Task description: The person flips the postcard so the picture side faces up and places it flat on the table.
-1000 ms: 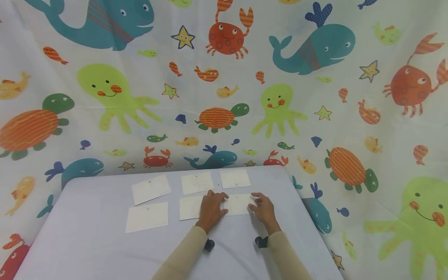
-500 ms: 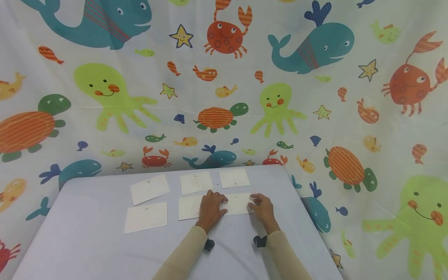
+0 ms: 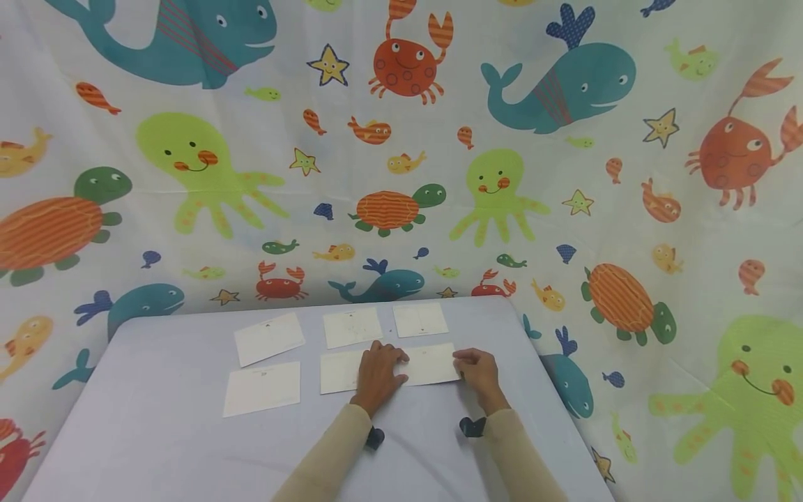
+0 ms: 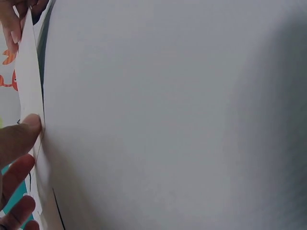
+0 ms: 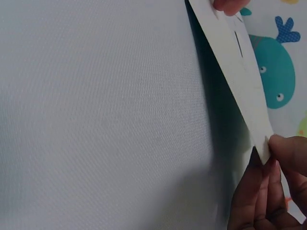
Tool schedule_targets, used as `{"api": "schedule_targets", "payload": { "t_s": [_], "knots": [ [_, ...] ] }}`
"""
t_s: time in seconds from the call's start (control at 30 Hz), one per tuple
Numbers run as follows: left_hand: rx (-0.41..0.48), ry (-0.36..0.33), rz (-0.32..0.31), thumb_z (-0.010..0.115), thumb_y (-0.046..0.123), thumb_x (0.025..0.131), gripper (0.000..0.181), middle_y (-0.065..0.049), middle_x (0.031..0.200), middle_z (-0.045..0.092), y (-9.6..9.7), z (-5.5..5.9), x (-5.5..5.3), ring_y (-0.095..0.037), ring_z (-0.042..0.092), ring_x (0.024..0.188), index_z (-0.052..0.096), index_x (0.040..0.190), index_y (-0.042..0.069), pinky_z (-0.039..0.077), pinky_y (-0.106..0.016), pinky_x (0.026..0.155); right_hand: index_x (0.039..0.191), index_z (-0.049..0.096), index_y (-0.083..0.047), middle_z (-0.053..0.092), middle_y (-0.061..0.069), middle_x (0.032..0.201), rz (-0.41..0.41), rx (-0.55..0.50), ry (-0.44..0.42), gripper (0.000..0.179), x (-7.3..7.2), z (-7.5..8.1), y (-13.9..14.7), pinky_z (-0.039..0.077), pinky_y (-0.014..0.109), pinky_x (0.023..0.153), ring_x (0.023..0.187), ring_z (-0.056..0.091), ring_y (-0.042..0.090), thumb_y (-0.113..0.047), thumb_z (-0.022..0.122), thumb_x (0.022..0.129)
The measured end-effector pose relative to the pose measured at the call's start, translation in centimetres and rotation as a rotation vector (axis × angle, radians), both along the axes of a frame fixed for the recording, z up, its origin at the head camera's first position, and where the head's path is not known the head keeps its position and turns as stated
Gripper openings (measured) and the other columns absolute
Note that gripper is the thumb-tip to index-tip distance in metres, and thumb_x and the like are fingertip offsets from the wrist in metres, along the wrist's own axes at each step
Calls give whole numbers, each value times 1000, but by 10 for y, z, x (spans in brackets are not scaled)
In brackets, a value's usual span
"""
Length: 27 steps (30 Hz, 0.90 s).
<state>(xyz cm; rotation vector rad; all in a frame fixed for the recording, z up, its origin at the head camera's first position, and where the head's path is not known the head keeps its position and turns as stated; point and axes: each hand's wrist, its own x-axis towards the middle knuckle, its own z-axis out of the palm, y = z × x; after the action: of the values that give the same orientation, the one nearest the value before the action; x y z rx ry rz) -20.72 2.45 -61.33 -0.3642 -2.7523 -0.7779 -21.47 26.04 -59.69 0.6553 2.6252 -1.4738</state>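
Observation:
A white card (image 3: 431,364) lies at the right end of the near row in the head view. My right hand (image 3: 480,375) pinches its right end between thumb and fingers. That end is tilted up off the tablecloth, with a dark shadow beneath it in the right wrist view. At the card's other end, my left hand (image 3: 378,374) rests with its thumb (image 4: 29,125) on the surface and the other fingers spread loosely. Part of the neighbouring card (image 3: 339,371) is hidden under the left hand.
Several more white cards lie flat: one at near left (image 3: 262,389), one at far left (image 3: 270,339), one at far middle (image 3: 353,328) and one at far right (image 3: 420,319). A sea-animal curtain (image 3: 401,139) hangs behind the white-covered table (image 3: 157,432).
My right hand has shifted slightly right and now grips the card's right end, which has risen off the cloth. The left hand has stayed in place.

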Motion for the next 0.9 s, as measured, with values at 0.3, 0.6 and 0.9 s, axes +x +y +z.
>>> {"api": "schedule_targets", "payload": {
  "t_s": [0.3, 0.6, 0.9],
  "knots": [
    [11, 0, -24, 95, 23, 78, 30, 0, 105, 81, -5, -4, -6, -19, 54, 95, 82, 105, 21, 43, -35, 81, 108, 81, -12, 76, 10, 113, 1, -72, -19, 14, -2, 6, 3, 55, 30, 86, 108, 69, 24, -10, 74, 96],
    [62, 44, -22, 88, 18, 86, 23, 3, 107, 82, -15, -1, -12, -18, 57, 97, 83, 107, 22, 46, -36, 83, 114, 79, -12, 76, 11, 120, -22, -163, -42, 17, -6, 17, 6, 58, 38, 97, 113, 71, 26, -12, 73, 98],
    [114, 65, -11, 87, 11, 86, 24, 3, 105, 82, -21, 7, -21, -18, 58, 98, 84, 108, 21, 48, -36, 83, 121, 78, -14, 73, 11, 133, -28, -234, -37, 21, -12, 19, 7, 54, 46, 110, 124, 69, 29, -18, 72, 101]
  ]
}}
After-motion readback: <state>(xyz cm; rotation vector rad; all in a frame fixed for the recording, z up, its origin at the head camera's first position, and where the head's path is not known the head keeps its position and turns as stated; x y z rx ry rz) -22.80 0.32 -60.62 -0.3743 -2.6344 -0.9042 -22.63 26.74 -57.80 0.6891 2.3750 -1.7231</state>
